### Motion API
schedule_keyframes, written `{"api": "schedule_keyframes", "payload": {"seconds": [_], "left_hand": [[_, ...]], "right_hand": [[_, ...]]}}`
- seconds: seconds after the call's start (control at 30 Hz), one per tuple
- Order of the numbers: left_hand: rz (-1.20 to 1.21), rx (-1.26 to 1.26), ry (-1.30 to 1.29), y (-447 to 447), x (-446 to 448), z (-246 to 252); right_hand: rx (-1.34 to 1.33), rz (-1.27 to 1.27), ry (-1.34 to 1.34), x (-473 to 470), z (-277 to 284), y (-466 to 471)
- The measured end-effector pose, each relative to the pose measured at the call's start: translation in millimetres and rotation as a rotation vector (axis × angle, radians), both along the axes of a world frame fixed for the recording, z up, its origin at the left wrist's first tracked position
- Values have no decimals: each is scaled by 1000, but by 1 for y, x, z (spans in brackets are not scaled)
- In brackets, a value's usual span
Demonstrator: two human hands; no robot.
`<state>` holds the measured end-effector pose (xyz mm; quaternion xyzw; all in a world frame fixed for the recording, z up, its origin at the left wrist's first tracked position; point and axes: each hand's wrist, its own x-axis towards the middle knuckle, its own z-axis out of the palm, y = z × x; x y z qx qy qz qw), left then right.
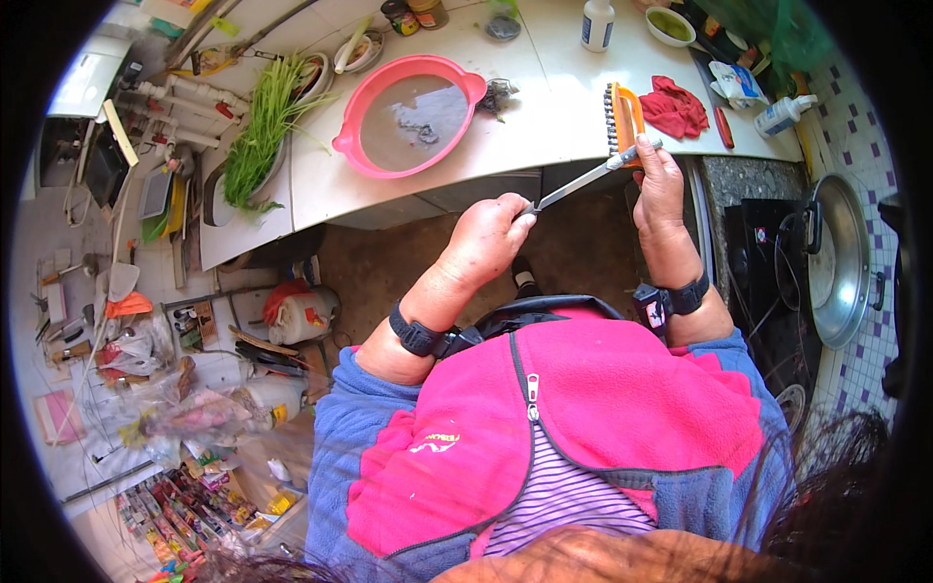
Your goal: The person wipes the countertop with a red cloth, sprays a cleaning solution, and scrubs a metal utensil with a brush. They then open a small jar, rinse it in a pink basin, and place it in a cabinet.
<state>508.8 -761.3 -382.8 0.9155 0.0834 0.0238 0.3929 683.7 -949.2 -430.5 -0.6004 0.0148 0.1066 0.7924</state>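
A long, narrow metal tool (572, 188), with a grey handle that looks wrapped, slants between my two hands above the gap in front of the counter. My right hand (660, 182) grips its handle end, thumb on top. My left hand (485, 237) is closed around the other end, where a small dark piece shows at the fingertips. An orange scrubbing brush (628, 109) with dark bristles is just beyond my right hand at the counter's edge; whether my fingers touch it I cannot tell. A pink plastic basin (351, 124) of murky water stands to the left, dark scraps in it.
The white countertop (539, 124) also bears a crumpled red cloth (674, 108), a red-handled item (723, 128), a white bottle (598, 28) and leafy green stalks (259, 131). At the right, a large metal pan (840, 262) stands by the black cooktop (776, 270).
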Motion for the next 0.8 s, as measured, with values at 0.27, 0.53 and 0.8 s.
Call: {"api": "schedule_keyframes", "payload": {"seconds": [0.27, 0.53, 0.8], "left_hand": [[15, -68, 4, 0, -8, 12], [-33, -32, -89, -1, -12, 15], [-94, -23, -21, -17, -15, 24]], "right_hand": [[35, 30, -26, -1, -1, 0], [77, 24, -18, -6, 9, -3], [151, 25, -62, -6, 17, -25]]}}
